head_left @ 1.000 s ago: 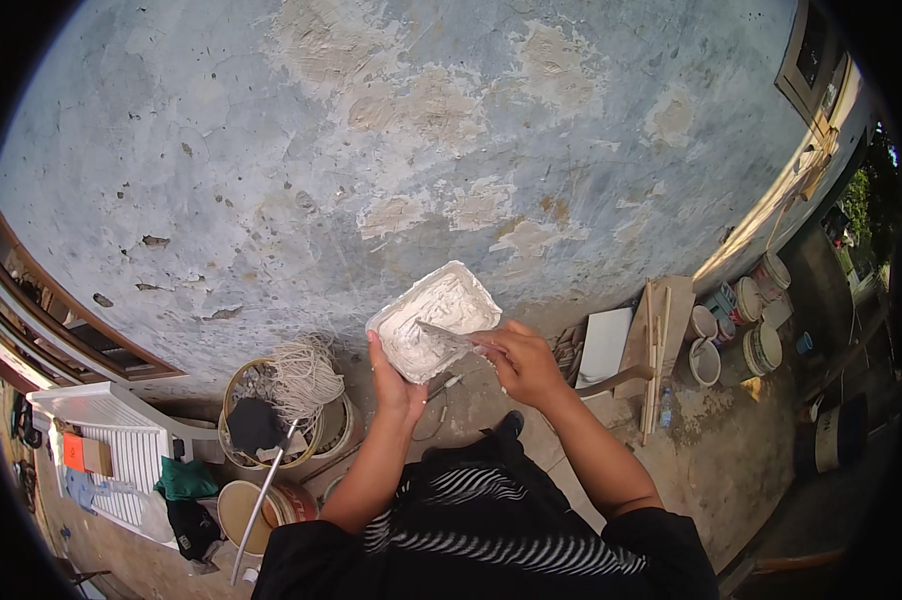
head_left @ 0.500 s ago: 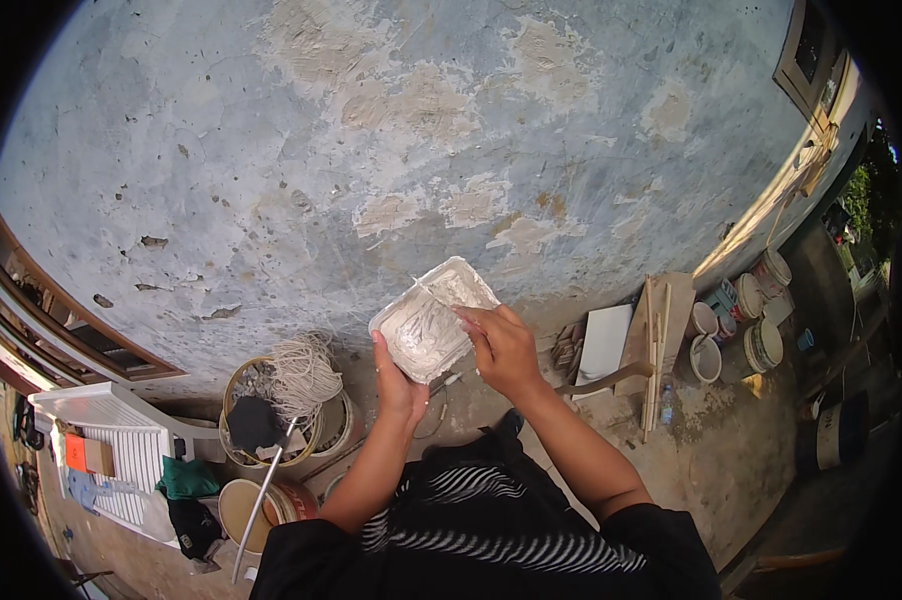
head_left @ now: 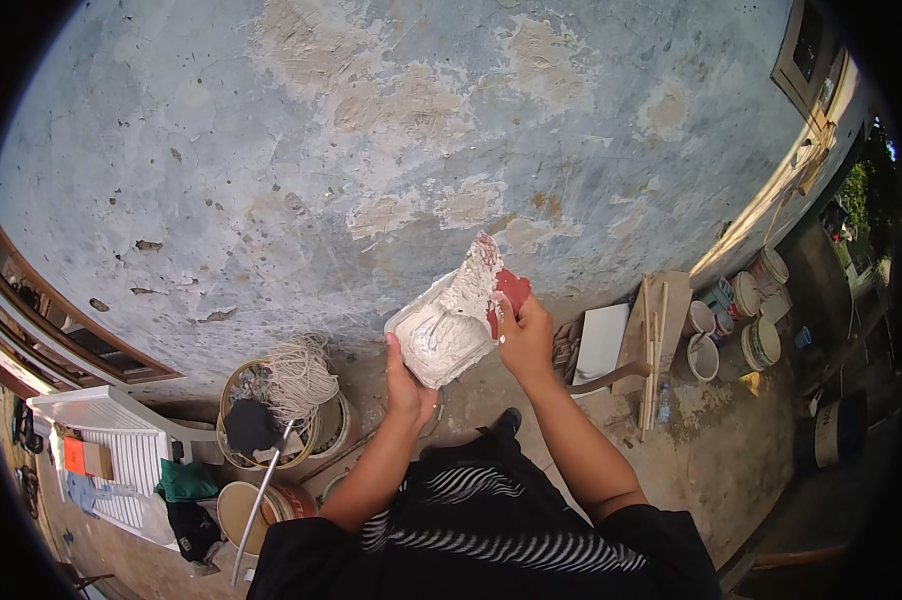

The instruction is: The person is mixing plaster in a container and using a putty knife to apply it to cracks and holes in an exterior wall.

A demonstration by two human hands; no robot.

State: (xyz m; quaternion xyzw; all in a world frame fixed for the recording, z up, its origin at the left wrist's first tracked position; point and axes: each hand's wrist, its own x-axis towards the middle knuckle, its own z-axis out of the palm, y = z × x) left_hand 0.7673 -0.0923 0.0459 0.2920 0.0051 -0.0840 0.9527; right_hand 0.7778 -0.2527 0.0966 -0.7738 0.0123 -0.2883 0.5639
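Note:
My left hand (head_left: 407,390) grips the near left side of a shallow rectangular tub (head_left: 399,352), held tilted in front of the wall. Whitish putty (head_left: 439,342) fills the tub and smears its rim. In my right hand (head_left: 528,342) is a red putty spreader (head_left: 512,288), its blade turned up above the tub's right side. Lumpy putty coats most of the blade. The fingers of my right hand close round the spreader's red edge. A blue-grey wall (head_left: 221,150) rises ahead, with rough beige patches (head_left: 406,105) and small chipped holes.
At left stand a bucket with a mop head (head_left: 301,380), an open bucket (head_left: 241,515) and a white plastic chair (head_left: 121,430) bearing an orange box. Boards and sticks (head_left: 651,350) lean on the wall at right, near several paint buckets (head_left: 761,343).
My right hand has lifted and turned the spreader out of the tub, so its putty-covered blade now shows. The tub has shifted slightly right and down with my left hand.

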